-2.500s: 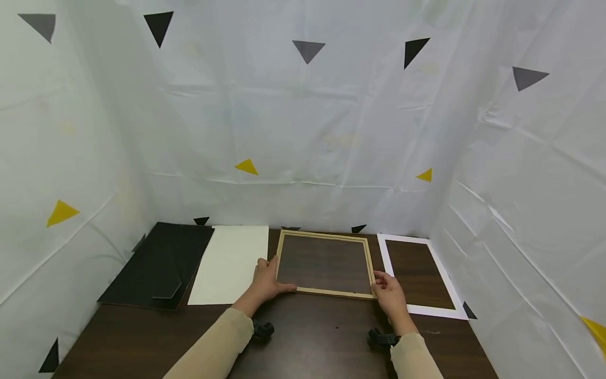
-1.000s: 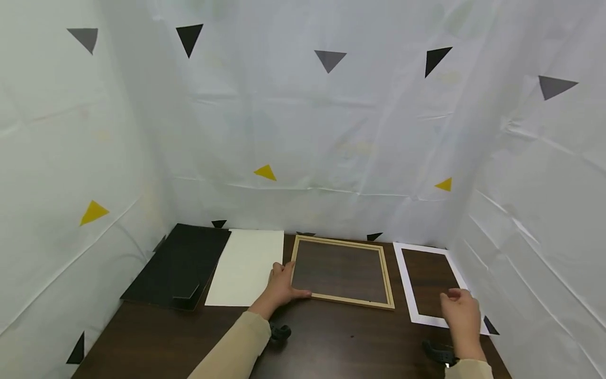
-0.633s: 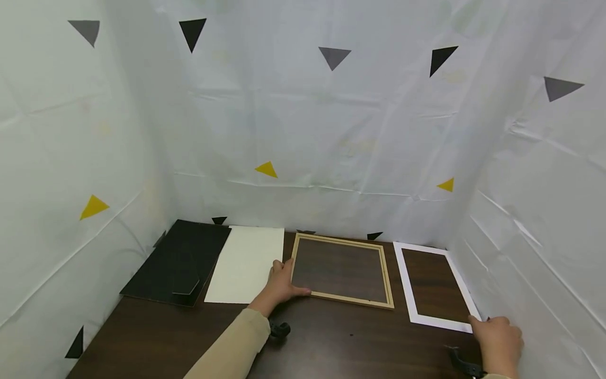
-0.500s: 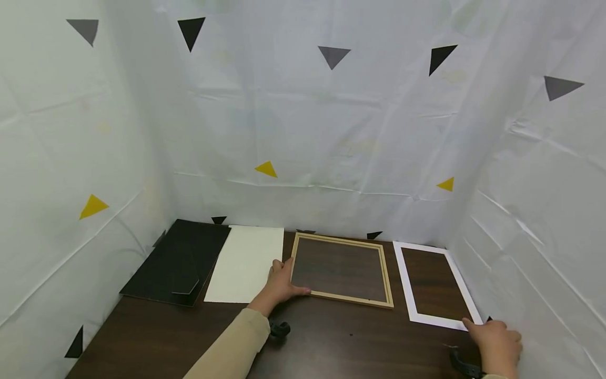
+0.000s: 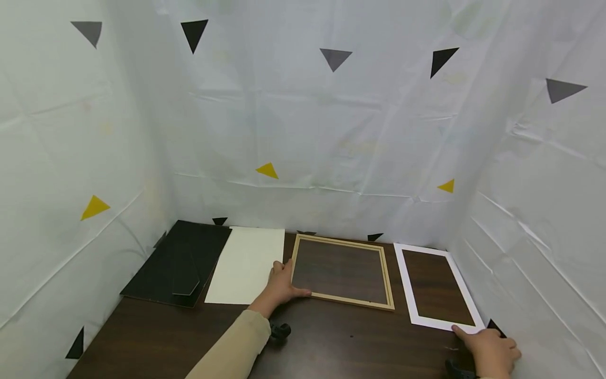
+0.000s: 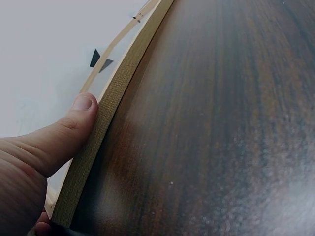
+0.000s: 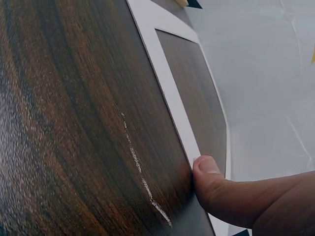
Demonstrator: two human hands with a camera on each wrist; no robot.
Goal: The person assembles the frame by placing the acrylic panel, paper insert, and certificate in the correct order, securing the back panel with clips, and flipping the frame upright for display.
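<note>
A light wooden picture frame with a clear pane lies on the dark table. My left hand holds its near left corner, thumb along the front side and fingers at the left side. In the left wrist view the thumb presses against the frame's outer edge. At the right lies a white picture mat with a rectangular opening. My right hand grips its near right corner. The right wrist view shows the thumb at the mat's edge; the other fingers are hidden there.
A cream sheet lies left of the frame, beside a black backing board with a stand flap. White sheeting with coloured triangles rises behind and on both sides, close to the right hand. A pale scratch marks the table.
My right hand has left the wooden frame and moved right to the mat's near corner, its thumb then sliding left along the edge. My left hand stays on the frame. The head view shifted slightly.
</note>
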